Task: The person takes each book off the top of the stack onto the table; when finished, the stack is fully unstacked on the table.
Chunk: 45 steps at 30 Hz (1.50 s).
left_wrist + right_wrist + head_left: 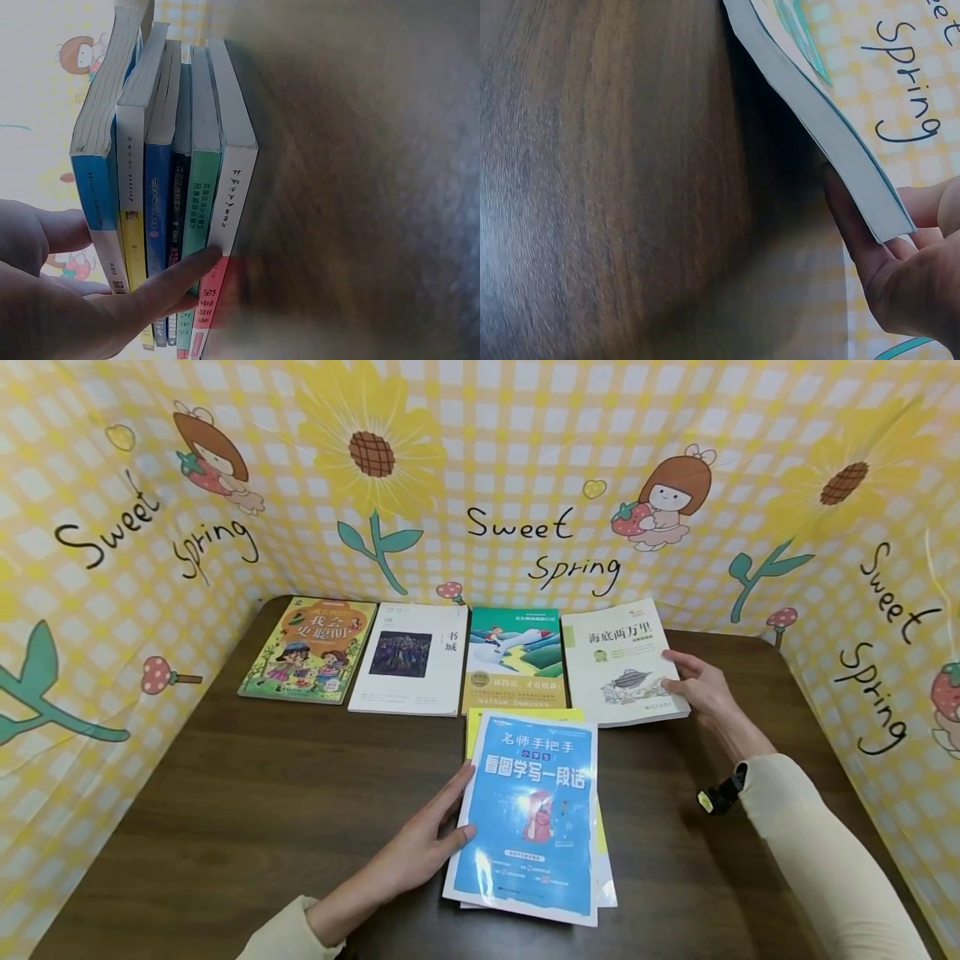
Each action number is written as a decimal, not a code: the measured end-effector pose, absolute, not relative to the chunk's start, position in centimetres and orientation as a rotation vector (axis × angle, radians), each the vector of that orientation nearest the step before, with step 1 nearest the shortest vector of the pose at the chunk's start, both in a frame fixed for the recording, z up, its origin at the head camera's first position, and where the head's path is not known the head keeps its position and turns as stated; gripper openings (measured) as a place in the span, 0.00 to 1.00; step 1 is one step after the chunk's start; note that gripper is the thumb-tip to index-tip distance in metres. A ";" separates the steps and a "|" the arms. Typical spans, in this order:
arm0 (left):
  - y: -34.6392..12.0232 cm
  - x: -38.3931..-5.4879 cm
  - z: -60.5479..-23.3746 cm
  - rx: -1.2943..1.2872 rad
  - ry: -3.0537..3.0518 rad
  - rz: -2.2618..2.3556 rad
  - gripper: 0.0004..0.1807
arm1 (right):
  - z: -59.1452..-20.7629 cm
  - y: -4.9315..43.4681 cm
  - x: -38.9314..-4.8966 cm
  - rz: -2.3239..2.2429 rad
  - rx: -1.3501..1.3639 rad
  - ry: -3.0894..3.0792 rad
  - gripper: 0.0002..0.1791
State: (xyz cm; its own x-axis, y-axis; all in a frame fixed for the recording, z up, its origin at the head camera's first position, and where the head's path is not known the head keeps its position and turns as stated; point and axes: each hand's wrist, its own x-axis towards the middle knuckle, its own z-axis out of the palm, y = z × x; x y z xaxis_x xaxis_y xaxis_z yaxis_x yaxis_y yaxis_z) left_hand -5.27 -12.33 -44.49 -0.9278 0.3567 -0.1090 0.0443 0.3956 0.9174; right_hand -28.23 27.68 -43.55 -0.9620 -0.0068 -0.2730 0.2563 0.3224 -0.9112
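A white paperback book (618,664) with a fish-like submarine drawing lies at the right end of a row. My right hand (701,689) pinches its right edge; in the right wrist view a finger (855,217) reaches beneath the book, whose page block (832,142) faces the camera. Nearer me, a blue-covered book (528,818) tops a stack. My left hand (420,843) rests against the stack's left side. In the left wrist view its extended fingers press across the spines, down to a white-and-red book (229,187) at the bottom.
Left of the white book lie a green-and-yellow book (513,656), a white magazine-like book (410,660) and a colourful children's book (307,652). A yellow book (525,715) sticks out under the blue one. Yellow checked cloth (480,460) walls in the dark wooden table (285,810).
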 end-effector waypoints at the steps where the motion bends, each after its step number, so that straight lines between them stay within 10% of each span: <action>1: -12.3 -5.3 -44.5 0.352 2.367 1.544 0.40 | -43.7 27.6 -28.2 -1.687 0.236 2.372 0.34; 45: -12.2 -5.2 -44.5 0.290 2.405 1.466 0.40 | -44.2 26.3 -24.3 -0.783 -0.279 3.055 0.24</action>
State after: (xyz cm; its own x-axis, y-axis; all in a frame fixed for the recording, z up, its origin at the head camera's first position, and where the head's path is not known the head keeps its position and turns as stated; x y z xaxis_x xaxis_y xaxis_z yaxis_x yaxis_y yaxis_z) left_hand -5.20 -12.25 -44.51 -0.9318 0.3278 -0.1558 0.0116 0.4559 0.8900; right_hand -24.33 26.32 -44.19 -0.9842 -0.1638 0.0670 -0.1758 0.8624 -0.4748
